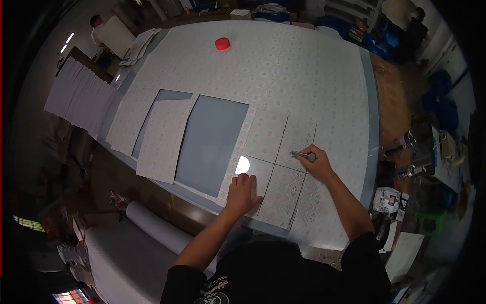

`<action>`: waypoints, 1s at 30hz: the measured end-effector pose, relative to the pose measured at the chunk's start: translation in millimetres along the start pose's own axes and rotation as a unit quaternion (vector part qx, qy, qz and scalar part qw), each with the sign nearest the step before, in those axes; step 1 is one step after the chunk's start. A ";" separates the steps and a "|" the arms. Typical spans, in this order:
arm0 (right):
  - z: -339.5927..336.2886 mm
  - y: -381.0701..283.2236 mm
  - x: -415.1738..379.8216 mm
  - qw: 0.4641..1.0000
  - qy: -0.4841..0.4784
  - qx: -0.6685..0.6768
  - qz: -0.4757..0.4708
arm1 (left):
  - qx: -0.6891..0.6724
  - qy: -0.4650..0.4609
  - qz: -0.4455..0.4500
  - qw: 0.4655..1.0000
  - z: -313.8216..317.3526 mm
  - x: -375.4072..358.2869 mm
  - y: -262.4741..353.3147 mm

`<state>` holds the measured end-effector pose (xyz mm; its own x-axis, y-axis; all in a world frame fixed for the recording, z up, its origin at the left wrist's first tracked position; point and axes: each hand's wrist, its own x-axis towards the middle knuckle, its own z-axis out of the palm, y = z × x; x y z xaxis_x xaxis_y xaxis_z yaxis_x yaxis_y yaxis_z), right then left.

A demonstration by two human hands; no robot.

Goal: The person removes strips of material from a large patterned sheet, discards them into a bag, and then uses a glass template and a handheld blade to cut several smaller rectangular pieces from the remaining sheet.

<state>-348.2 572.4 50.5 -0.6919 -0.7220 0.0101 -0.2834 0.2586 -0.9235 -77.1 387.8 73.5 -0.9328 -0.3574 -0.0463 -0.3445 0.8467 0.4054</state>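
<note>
My right hand (pixel 319 163) is closed round a small utility knife (pixel 302 155) with a silver front and a grey rear end. It is over the patterned pale sheet (pixel 268 66), close to where dark straight lines cross. My left hand (pixel 243 194) lies on the sheet with fingers stretched and thumb apart, holding nothing. Bright glare beside its fingertips falls on a glossy, seemingly clear panel (pixel 260 166); its full outline is hard to make out. Left of this hand, a rectangular opening in the sheet bares the grey-blue tabletop (pixel 212 139). A loose rectangular piece (pixel 164 139) partly covers another opening.
A red round object (pixel 222 44) sits on the sheet's far part. A large pale roll (pixel 157 228) lies below the table's near left edge. Tools and boxes (pixel 389 200) crowd the right side. One person (pixel 98 35) is far left, another (pixel 412 35) far right.
</note>
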 end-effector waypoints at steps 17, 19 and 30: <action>19.7 -51.7 -191.6 0.929 -0.271 -0.244 -0.067 | 0.151 -0.137 -0.048 0.978 10.9 2.1 18.5; 23.9 -53.1 -196.7 0.928 -0.266 -0.248 -0.083 | 0.122 -0.144 -0.062 0.980 12.7 2.1 18.7; 28.0 -58.1 -201.2 0.894 -0.271 -0.344 -0.098 | 0.107 -0.164 -0.092 0.976 12.0 5.5 23.6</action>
<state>-173.9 684.6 91.4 -0.2140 -0.9531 -0.2140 -0.8342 0.2923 -0.4676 -91.6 410.5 71.9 -0.8243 -0.3958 -0.4049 -0.4914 0.8553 0.1643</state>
